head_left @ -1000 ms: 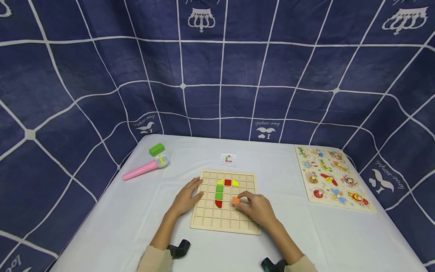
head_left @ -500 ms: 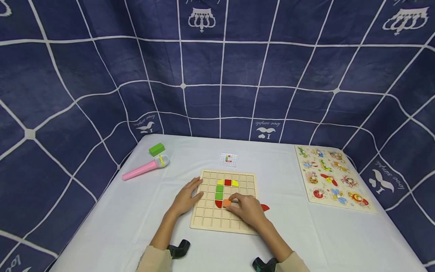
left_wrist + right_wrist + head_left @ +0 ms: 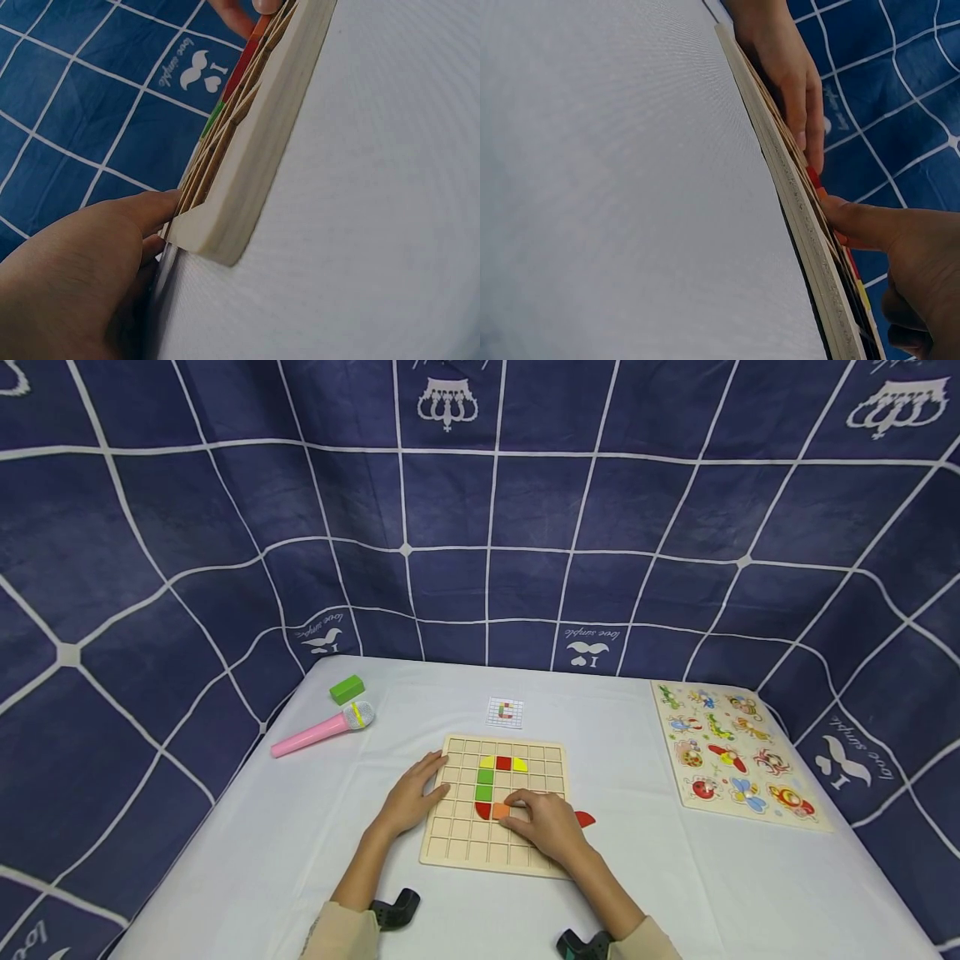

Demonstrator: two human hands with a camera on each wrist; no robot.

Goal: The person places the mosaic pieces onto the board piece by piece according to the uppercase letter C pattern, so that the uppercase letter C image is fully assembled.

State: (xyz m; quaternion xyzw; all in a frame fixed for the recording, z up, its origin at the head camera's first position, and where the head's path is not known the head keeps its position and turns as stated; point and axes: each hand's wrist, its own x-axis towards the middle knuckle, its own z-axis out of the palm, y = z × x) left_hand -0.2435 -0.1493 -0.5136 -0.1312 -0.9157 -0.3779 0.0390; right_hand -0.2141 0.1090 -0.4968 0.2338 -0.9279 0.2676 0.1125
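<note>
A wooden grid board (image 3: 465,849) lies on the white table. My right hand (image 3: 551,824) pinches an orange square tile (image 3: 501,811) between thumb and fingers, set in a cell just right of a red quarter-round tile (image 3: 483,810). Above that stand two green square tiles (image 3: 483,792). The top row has a red square tile (image 3: 503,763) between yellow curved tiles (image 3: 519,765). At the board's left edge rests my left hand (image 3: 408,795), fingers extended; the left wrist view shows its fingertips (image 3: 169,201) touching the board's corner.
Behind the board lies a small pattern card (image 3: 505,712). A red curved piece (image 3: 585,819) shows at the board's right, partly behind my right hand. Far left are a pink toy microphone (image 3: 322,732) and a green block (image 3: 347,689). An insect puzzle board (image 3: 738,756) lies at right.
My right hand has moved left with the orange tile and lowered it into the cell beside the red quarter-round tile. The red piece at right came into view. My left hand stayed put.
</note>
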